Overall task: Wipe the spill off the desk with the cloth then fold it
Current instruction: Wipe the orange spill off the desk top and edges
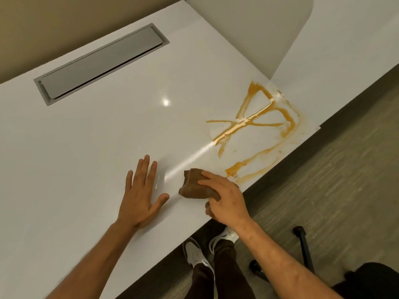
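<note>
A bunched brown cloth (192, 186) rests on the white desk (86, 137) near its front edge, with my right hand (224, 199) gripping it from above. An orange-brown spill (259, 124) with a cream streak through it is smeared in crossing lines over the desk's right corner, beyond and right of the cloth. One trail of the spill ends just right of my right hand. My left hand (140, 197) lies flat on the desk, fingers spread, a little left of the cloth and holding nothing.
A grey rectangular cable hatch (101, 61) is set into the desk at the back left. A white divider panel (259, 29) stands at the back right. Below the desk edge are my white shoes (196, 253) and a black chair base (302, 247) on the floor.
</note>
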